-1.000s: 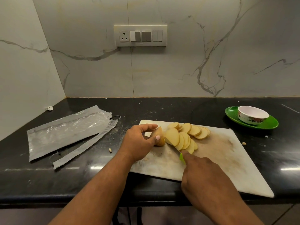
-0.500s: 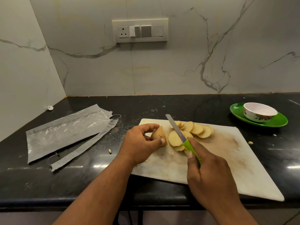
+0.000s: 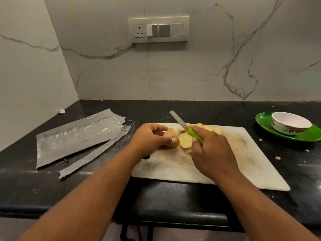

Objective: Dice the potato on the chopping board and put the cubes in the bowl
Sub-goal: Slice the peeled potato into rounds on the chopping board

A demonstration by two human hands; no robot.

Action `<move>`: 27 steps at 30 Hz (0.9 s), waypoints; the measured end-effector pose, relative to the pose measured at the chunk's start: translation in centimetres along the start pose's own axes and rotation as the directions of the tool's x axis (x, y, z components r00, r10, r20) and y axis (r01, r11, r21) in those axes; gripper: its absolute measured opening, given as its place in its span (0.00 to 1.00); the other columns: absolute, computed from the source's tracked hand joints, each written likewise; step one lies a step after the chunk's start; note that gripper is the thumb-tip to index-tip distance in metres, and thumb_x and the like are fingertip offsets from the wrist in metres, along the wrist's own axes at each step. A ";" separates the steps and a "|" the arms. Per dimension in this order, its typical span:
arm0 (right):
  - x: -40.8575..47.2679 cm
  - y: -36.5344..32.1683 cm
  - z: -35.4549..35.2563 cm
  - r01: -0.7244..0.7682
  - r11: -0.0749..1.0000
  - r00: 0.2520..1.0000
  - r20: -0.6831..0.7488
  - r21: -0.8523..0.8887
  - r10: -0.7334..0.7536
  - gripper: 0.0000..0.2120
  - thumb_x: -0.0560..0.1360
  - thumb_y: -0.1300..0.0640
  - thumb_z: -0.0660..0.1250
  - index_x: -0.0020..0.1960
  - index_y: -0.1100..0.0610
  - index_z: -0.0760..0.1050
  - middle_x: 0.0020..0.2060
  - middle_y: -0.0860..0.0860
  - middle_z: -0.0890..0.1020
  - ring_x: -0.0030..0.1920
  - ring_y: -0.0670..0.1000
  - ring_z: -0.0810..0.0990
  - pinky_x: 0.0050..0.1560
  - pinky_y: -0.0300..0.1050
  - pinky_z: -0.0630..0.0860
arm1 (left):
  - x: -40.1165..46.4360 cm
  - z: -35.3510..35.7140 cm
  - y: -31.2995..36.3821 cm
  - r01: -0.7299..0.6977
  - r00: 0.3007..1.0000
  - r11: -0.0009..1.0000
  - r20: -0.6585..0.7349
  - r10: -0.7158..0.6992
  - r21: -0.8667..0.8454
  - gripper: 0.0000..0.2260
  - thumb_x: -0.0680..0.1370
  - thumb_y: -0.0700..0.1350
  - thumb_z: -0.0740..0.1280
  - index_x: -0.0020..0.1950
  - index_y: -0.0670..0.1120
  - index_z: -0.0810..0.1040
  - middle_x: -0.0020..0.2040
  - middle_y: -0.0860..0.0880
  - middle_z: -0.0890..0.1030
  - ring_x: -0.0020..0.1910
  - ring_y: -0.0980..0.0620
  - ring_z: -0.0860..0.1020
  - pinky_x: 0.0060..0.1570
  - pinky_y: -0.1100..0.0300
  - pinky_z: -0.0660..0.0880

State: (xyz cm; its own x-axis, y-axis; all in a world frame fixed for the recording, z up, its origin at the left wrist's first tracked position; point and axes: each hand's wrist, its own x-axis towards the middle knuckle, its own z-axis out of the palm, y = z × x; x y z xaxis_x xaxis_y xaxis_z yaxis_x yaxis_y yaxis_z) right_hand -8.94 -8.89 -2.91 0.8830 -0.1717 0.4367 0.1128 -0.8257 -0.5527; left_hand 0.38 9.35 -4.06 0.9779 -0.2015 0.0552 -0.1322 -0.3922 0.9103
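**Potato end held on the board, knife raised beside it**

Potato, now only an unsliced end piece, sits on the white chopping board near its far left part. The left hand curls round it, thumb tip against its cut face. Just right of it lie the cut slices, fanned in a row toward the board's far edge; the right hand covers part of them.

The right hand is clamped on the green handle of the knife, whose blade slants up and away to the left, past the board's far edge. The blade seems clear of the potato, though the angle makes this hard to judge.

The bowl, white with a flower pattern, stands on a green plate well to the right on the black bench. Plastic packaging lies on the bench left of the board.
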 end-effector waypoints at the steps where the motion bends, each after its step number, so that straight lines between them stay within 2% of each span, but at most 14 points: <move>1: 0.6 -0.2 0.4 0.014 1.000 1.000 -0.028 -0.001 -0.014 0.20 0.82 0.54 0.60 0.73 0.48 0.72 0.54 0.48 0.85 0.37 0.42 0.76 0.32 0.32 0.67 | 0.4 -0.5 0.3 -0.015 0.998 0.997 0.058 0.011 0.073 0.25 0.65 0.52 0.85 0.60 0.52 0.85 0.50 0.53 0.87 0.48 0.54 0.85 0.51 0.56 0.83; 2: 0.9 -0.3 0.8 0.026 1.000 0.999 -0.047 -0.009 -0.026 0.20 0.81 0.55 0.60 0.73 0.49 0.72 0.55 0.49 0.85 0.37 0.43 0.77 0.33 0.32 0.69 | 0.7 -0.8 0.5 -0.043 0.995 0.989 0.097 0.030 0.140 0.25 0.65 0.53 0.84 0.60 0.54 0.85 0.50 0.54 0.86 0.47 0.56 0.85 0.49 0.59 0.82; 4: 0.8 -0.3 1.3 0.029 0.999 0.999 -0.035 -0.041 -0.031 0.21 0.81 0.54 0.60 0.73 0.49 0.72 0.55 0.50 0.85 0.41 0.45 0.79 0.36 0.36 0.74 | 1.0 -1.0 0.1 -0.120 0.988 0.978 0.113 0.102 0.170 0.25 0.64 0.55 0.85 0.60 0.55 0.85 0.51 0.55 0.85 0.43 0.55 0.84 0.48 0.58 0.82; 6: 0.1 -0.1 1.4 0.029 0.997 0.999 -0.035 -0.065 -0.031 0.20 0.81 0.53 0.62 0.73 0.48 0.73 0.55 0.49 0.85 0.42 0.47 0.81 0.39 0.40 0.79 | 1.0 -0.8 -0.9 -0.186 0.982 0.974 0.068 0.179 0.129 0.26 0.63 0.54 0.86 0.60 0.55 0.84 0.52 0.54 0.85 0.41 0.51 0.84 0.46 0.57 0.83; 8: -0.3 0.0 0.9 0.040 0.997 0.996 -0.082 -0.069 -0.046 0.20 0.79 0.53 0.65 0.71 0.48 0.75 0.53 0.48 0.85 0.41 0.46 0.81 0.40 0.40 0.79 | 1.3 -0.6 -1.5 -0.232 0.973 0.962 0.021 0.231 0.143 0.27 0.64 0.53 0.86 0.61 0.57 0.83 0.52 0.56 0.84 0.41 0.52 0.84 0.42 0.61 0.82; 11: -0.9 -0.1 0.6 0.054 0.995 0.991 -0.118 -0.083 -0.063 0.19 0.78 0.55 0.67 0.69 0.49 0.77 0.49 0.47 0.86 0.38 0.44 0.78 0.38 0.37 0.75 | 1.9 -0.6 -1.8 -0.249 0.965 0.951 -0.043 0.260 0.181 0.26 0.63 0.55 0.85 0.59 0.59 0.81 0.54 0.58 0.83 0.43 0.55 0.84 0.42 0.62 0.83; 13: -1.1 -0.4 0.6 0.063 0.990 0.991 -0.114 -0.125 -0.077 0.20 0.78 0.55 0.68 0.69 0.49 0.77 0.47 0.47 0.86 0.37 0.44 0.76 0.38 0.35 0.72 | 2.2 -0.5 -2.0 -0.229 0.967 0.957 -0.071 0.245 0.180 0.27 0.62 0.58 0.85 0.58 0.57 0.82 0.54 0.58 0.84 0.44 0.56 0.84 0.44 0.61 0.83; 16: -1.1 -1.3 0.7 0.061 0.983 0.996 -0.046 -0.174 -0.070 0.22 0.80 0.52 0.64 0.74 0.46 0.70 0.50 0.45 0.85 0.40 0.45 0.76 0.40 0.34 0.71 | 2.4 -0.3 -2.1 -0.214 0.970 0.963 -0.082 0.230 0.164 0.28 0.62 0.62 0.83 0.59 0.56 0.83 0.53 0.59 0.84 0.45 0.58 0.84 0.45 0.59 0.84; 19: -1.2 -1.8 0.7 0.060 0.979 0.998 -0.011 -0.193 -0.063 0.25 0.81 0.51 0.61 0.77 0.44 0.64 0.49 0.44 0.83 0.37 0.44 0.71 0.33 0.30 0.61 | 2.3 -0.2 -2.0 -0.217 0.970 0.961 -0.072 0.232 0.172 0.28 0.62 0.64 0.81 0.60 0.58 0.83 0.53 0.60 0.84 0.46 0.60 0.83 0.47 0.60 0.84; 23: -1.5 -2.0 0.8 0.063 0.974 0.998 0.003 -0.218 -0.064 0.26 0.81 0.52 0.61 0.78 0.44 0.63 0.43 0.44 0.80 0.35 0.44 0.72 0.30 0.31 0.62 | 2.1 -0.1 -1.8 -0.223 0.968 0.960 -0.077 0.238 0.170 0.30 0.60 0.67 0.79 0.58 0.57 0.83 0.53 0.60 0.83 0.46 0.59 0.83 0.47 0.58 0.84; 27: -1.5 -2.2 0.8 0.056 0.976 0.998 0.014 -0.209 -0.054 0.26 0.81 0.52 0.61 0.78 0.44 0.63 0.44 0.44 0.81 0.35 0.45 0.72 0.30 0.31 0.61 | 2.0 -0.1 -1.8 -0.229 0.969 0.959 -0.058 0.242 0.168 0.31 0.60 0.68 0.78 0.59 0.57 0.82 0.54 0.60 0.82 0.47 0.58 0.83 0.48 0.57 0.84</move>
State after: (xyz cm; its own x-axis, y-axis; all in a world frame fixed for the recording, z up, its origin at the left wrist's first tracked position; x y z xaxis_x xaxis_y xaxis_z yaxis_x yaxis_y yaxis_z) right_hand -10.16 -6.38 -2.99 0.8820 -0.1192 0.4559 0.0641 -0.9281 -0.3667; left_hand 2.60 9.70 -5.54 0.9247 -0.2380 0.2972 -0.3780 -0.4806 0.7913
